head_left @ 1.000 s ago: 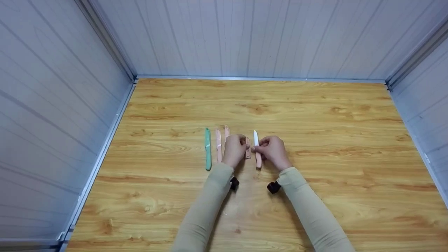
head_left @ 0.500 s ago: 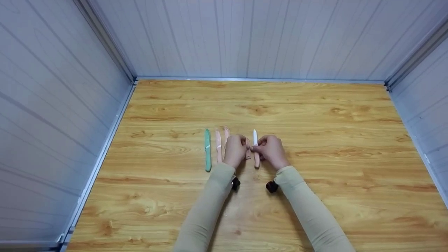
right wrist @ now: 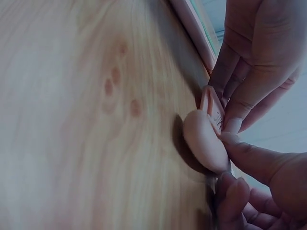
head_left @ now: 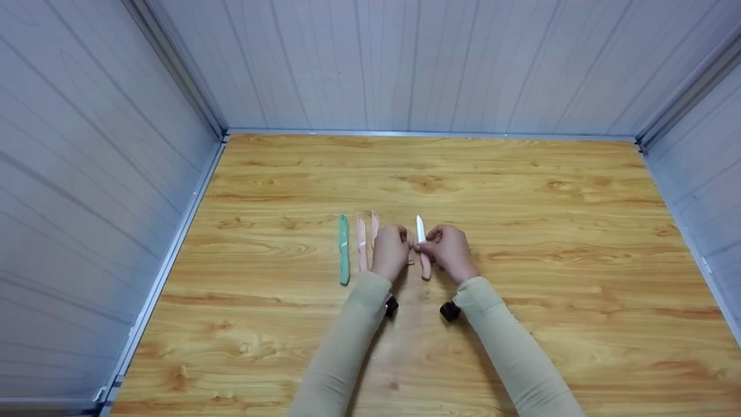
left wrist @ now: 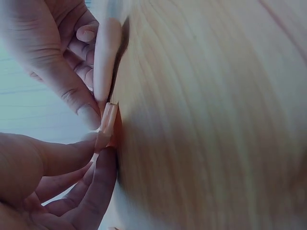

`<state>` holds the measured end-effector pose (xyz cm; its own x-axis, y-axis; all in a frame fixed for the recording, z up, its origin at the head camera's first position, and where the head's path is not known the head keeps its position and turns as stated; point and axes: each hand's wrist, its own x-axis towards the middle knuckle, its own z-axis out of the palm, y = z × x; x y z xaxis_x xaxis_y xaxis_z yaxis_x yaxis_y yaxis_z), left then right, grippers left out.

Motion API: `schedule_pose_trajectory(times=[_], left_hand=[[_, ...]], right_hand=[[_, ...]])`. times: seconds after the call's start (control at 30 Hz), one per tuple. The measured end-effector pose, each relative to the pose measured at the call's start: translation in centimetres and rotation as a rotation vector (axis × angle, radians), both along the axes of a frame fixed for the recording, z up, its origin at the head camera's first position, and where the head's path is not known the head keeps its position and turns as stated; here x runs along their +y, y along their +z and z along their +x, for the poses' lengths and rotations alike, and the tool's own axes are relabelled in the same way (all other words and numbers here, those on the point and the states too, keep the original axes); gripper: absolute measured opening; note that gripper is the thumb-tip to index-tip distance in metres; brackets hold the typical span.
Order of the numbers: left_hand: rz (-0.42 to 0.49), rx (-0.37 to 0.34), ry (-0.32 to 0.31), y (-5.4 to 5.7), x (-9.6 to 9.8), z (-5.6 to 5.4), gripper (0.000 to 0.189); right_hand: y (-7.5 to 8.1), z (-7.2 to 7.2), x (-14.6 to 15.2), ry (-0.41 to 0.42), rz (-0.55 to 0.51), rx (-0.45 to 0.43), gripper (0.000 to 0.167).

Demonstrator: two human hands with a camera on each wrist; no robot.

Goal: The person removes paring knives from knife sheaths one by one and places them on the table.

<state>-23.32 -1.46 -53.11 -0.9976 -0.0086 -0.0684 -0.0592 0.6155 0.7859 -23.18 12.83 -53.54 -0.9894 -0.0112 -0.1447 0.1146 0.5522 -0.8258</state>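
Note:
My left hand pinches a pink blade sheath between thumb and fingers, close over the wooden table. To its right, my right hand grips a paring knife with a white blade and a pink handle. The blade points away from me and tilts slightly left. In the right wrist view, the rounded handle end stands beside the sheath. Both thumb tips nearly meet between the two pieces. My fingers hide part of the sheath and the middle of the knife.
Left of my hands lie a green sheathed knife and two pink ones, a nearer-left pink knife and another pink knife partly hidden by my left hand. Pale panel walls enclose the wooden table.
My right hand has shifted slightly left with the knife, closer to the sheath, and the blade now leans a little more to the left. My left hand stays nearly in place.

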Motion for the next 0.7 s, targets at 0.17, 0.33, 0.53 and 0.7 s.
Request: schedule_pose_trajectory(times=[0.17,0.33,0.53,0.7], left_hand=[[0.0,-0.006,0.012,0.04,-0.02,0.05,0.01],[-0.01,-0.002,0.011,0.1,-0.03,0.04,0.013],[0.002,0.016,0.011,-0.02,-0.11,0.1,0.015],[-0.014,0.041,0.003,-0.08,-0.17,0.21,0.014]], right_hand=[[-0.05,0.09,0.02,-0.014,-0.017,0.006,0.03],[-0.02,0.17,0.0,-0.016,-0.038,0.0,0.031],[-0.02,0.14,-0.04,-0.017,-0.039,0.0,0.031],[0.12,0.18,0.06,-0.003,-0.037,0.011,0.031]])
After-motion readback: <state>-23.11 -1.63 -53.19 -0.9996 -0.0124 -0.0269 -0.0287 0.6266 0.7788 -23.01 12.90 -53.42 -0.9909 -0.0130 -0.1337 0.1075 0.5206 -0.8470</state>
